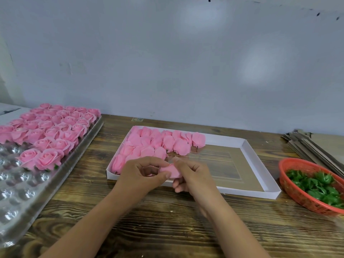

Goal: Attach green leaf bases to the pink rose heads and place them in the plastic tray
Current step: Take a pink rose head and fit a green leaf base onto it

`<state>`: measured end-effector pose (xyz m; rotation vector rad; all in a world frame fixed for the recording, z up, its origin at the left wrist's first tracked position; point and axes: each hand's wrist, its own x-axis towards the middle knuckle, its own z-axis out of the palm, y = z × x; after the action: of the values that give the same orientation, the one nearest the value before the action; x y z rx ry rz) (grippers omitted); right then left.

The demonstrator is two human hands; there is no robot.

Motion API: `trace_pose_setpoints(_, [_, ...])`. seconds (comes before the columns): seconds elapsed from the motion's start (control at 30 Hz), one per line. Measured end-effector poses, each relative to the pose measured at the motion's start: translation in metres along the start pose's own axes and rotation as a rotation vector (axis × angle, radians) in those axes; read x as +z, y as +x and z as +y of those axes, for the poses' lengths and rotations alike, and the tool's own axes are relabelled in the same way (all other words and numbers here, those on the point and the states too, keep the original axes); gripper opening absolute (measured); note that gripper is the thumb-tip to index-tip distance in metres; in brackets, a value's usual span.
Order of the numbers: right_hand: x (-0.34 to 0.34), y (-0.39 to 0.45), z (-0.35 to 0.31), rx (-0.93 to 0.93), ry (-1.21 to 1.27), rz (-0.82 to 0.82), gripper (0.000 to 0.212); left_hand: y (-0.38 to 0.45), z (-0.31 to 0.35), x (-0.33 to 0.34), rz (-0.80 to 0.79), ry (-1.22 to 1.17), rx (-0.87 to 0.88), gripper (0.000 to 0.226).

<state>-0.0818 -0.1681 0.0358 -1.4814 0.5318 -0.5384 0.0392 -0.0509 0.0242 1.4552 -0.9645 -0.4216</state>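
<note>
Both hands meet over the near edge of a white cardboard box (249, 153). My left hand (143, 174) and my right hand (191, 175) together pinch one pink rose head (171, 171) between thumbs and fingers. No green base shows on it. Several more pink rose heads (158, 142) lie on their sides in the box's left half. A clear plastic tray (24, 194) on the left holds several upright roses (54, 127) in its far cups; its near cups hold nothing. Green leaf bases (320, 187) fill a red basket (290, 181) at the right.
A stack of flat cardboard sheets (312, 146) lies at the far right behind the basket. The wooden table (167, 220) meets a pale wall at the back. The box's right half shows its bare bottom.
</note>
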Motion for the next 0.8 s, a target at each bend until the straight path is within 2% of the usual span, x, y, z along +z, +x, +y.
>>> trace_pose_setpoints(0.13, [-0.005, 0.003, 0.002, -0.005, -0.156, -0.003, 0.038, 0.000, 0.000, -0.001, 0.025, 0.025, -0.022, 0.029])
trace_pose_setpoints(0.23, [-0.028, 0.009, -0.006, -0.129, -0.445, 0.243, 0.036, 0.000, -0.001, 0.000, 0.045, 0.018, -0.052, 0.029])
trace_pose_setpoints(0.33, [-0.072, 0.014, -0.028, -0.196, -0.531, 0.472, 0.020, 0.001, -0.002, 0.000, 0.048, 0.021, -0.080, 0.029])
trace_pose_setpoints(0.43, [-0.131, 0.010, -0.048, -0.086, -0.822, 0.642, 0.019, 0.001, -0.003, 0.000, 0.036, 0.017, -0.096, 0.026])
trace_pose_setpoints(0.5, [-0.174, 0.005, -0.056, 0.094, -0.995, 0.717, 0.025, 0.001, -0.003, 0.001, 0.029, 0.012, -0.099, 0.025])
trace_pose_setpoints(0.57, [-0.211, 0.002, -0.056, 0.328, -1.112, 0.727, 0.023, 0.001, -0.004, 0.001, 0.024, 0.010, -0.097, 0.025])
trace_pose_setpoints(0.67, [-0.243, 0.003, -0.042, 0.608, -1.116, 0.589, 0.016, 0.001, -0.004, 0.002, 0.024, 0.001, -0.111, 0.026])
trace_pose_setpoints(0.8, [-0.264, 0.002, -0.025, 0.621, -1.185, 0.431, 0.023, 0.001, -0.005, 0.003, 0.017, 0.007, -0.123, 0.025])
